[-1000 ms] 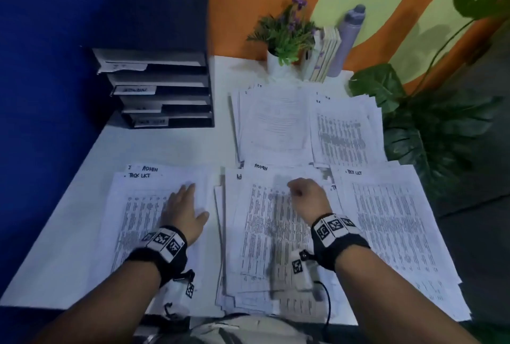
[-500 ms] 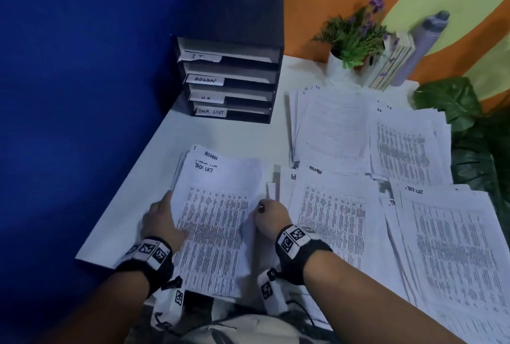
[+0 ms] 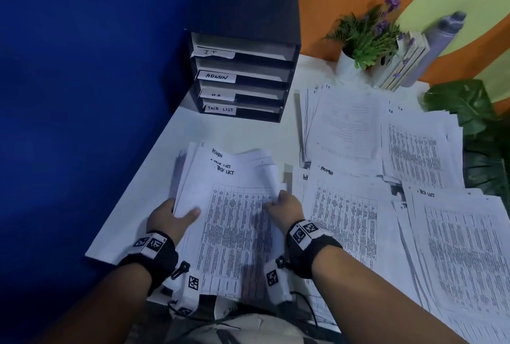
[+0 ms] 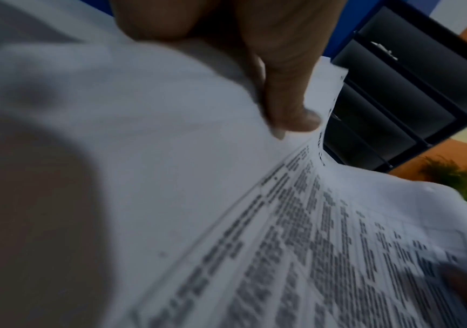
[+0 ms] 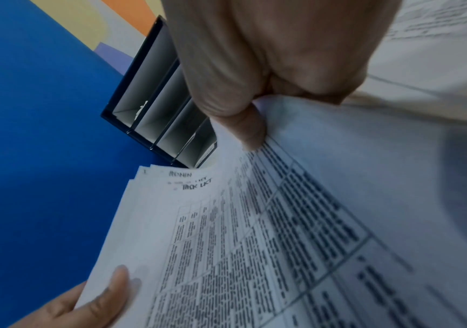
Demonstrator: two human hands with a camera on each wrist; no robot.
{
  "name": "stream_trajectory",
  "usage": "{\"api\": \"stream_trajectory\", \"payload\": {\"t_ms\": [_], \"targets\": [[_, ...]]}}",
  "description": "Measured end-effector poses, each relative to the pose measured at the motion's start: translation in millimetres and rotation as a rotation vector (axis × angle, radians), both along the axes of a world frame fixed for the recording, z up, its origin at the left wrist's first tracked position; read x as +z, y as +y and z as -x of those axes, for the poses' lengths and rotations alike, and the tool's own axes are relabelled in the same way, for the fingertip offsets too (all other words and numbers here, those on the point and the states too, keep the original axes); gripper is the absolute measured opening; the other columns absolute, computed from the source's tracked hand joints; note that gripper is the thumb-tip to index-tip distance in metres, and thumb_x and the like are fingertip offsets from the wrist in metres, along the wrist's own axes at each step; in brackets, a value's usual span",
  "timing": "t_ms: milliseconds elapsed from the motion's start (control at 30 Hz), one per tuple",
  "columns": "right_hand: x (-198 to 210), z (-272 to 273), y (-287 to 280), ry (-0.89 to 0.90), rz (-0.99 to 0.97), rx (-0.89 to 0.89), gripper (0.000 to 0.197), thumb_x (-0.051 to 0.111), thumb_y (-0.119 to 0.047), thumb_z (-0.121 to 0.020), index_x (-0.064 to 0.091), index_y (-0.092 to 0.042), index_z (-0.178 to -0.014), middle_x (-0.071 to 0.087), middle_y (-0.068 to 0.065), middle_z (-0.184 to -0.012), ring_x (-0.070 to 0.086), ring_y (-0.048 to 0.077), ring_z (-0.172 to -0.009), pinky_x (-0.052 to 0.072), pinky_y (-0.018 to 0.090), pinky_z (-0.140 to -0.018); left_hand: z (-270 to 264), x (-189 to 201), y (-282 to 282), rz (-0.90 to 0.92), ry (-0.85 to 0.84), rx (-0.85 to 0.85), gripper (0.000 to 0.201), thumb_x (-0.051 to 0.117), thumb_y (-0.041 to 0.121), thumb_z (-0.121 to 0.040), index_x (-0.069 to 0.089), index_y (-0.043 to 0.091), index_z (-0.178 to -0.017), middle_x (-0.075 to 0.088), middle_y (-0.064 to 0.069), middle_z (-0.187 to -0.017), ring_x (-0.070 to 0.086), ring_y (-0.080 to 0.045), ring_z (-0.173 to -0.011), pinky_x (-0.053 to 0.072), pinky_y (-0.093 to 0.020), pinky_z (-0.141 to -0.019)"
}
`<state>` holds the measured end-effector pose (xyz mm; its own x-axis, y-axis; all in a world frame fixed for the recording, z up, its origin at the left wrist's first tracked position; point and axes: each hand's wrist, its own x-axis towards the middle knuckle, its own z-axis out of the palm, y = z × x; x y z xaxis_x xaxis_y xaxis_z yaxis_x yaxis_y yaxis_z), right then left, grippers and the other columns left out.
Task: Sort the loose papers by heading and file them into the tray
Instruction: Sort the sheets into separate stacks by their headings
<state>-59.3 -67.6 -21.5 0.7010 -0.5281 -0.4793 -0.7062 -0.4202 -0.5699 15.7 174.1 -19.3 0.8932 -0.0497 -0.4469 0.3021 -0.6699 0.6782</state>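
A thick stack of printed sheets (image 3: 229,222) headed "TASK LIST", with an "ADMIN" sheet peeking out behind, is held up off the white table (image 3: 193,128). My left hand (image 3: 171,218) grips its left edge, thumb on top. My right hand (image 3: 284,204) grips the right edge, thumb pressed on the sheet. The wrist views show the same stack (image 4: 282,222) (image 5: 254,233) bowed between both hands. The black tray (image 3: 242,68) stands at the back left, its slots labelled IT, ADMIN, H.R and TASK LIST.
More paper piles (image 3: 386,205) cover the table's right half. A potted plant (image 3: 364,40), books (image 3: 405,65) and a grey bottle (image 3: 438,40) stand at the back. A blue wall (image 3: 82,95) runs along the left. Large green leaves (image 3: 474,128) sit at the right edge.
Both hands moved to the left pile, took its two side edges and lifted it off the table. The head view turned left toward the tray.
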Motion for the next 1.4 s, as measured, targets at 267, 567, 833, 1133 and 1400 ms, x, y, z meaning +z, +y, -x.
{"api": "stream_trajectory", "payload": {"t_ms": [267, 567, 833, 1133, 1400], "targets": [[3, 6, -13, -0.26, -0.212, -0.26, 0.004, 0.063, -0.01, -0.089, 0.061, -0.011, -0.092, 0.062, 0.009, -0.077, 0.059, 0.023, -0.069, 0.054, 0.035, -0.067, -12, -13, 9, -0.15, 0.063, 0.091, 0.052, 0.056, 0.028, -0.095, 0.042, 0.004, -0.139, 0.048, -0.018, -0.142, 0.048, -0.036, -0.127, 0.038, -0.042, -0.106], [26, 7, -34, -0.436, -0.503, -0.394, 0.017, 0.059, 0.003, -0.091, 0.059, -0.014, -0.089, 0.053, 0.006, -0.068, 0.048, 0.014, -0.055, 0.043, 0.027, -0.052, -11, 11, -23, 0.185, 0.011, -0.16, 0.021, 0.056, 0.026, -0.095, 0.053, 0.022, -0.115, 0.062, 0.004, -0.109, 0.057, -0.023, -0.113, 0.043, -0.036, -0.096], [28, 13, -51, -0.383, -0.388, -0.339, 0.02, 0.065, -0.023, -0.091, 0.051, -0.015, -0.103, 0.061, 0.01, -0.089, 0.059, 0.022, -0.075, 0.056, 0.04, -0.07, -15, 22, -32, 0.264, -0.035, -0.057, 0.023, 0.072, 0.018, -0.085, 0.063, 0.02, -0.106, 0.068, 0.003, -0.101, 0.064, -0.019, -0.094, 0.047, -0.03, -0.086], [33, 27, -76, -0.435, -0.509, -0.515, 0.007, 0.066, -0.007, -0.09, 0.061, -0.012, -0.088, 0.052, 0.006, -0.078, 0.048, 0.02, -0.071, 0.043, 0.032, -0.068, -24, 29, -39, 0.258, -0.101, -0.023, 0.014, 0.064, 0.027, -0.091, 0.065, 0.018, -0.101, 0.069, 0.001, -0.102, 0.064, -0.023, -0.097, 0.047, -0.032, -0.088], [37, 33, -87, -0.536, -0.561, -0.562, 0.015, 0.062, 0.0, -0.091, 0.061, -0.015, -0.089, 0.054, 0.002, -0.074, 0.049, 0.018, -0.067, 0.045, 0.031, -0.062, -9, 48, -63, 0.45, -0.058, -0.136, 0.02, 0.071, 0.013, -0.086, 0.066, 0.022, -0.104, 0.071, 0.006, -0.104, 0.066, -0.014, -0.099, 0.051, -0.032, -0.089]]}}
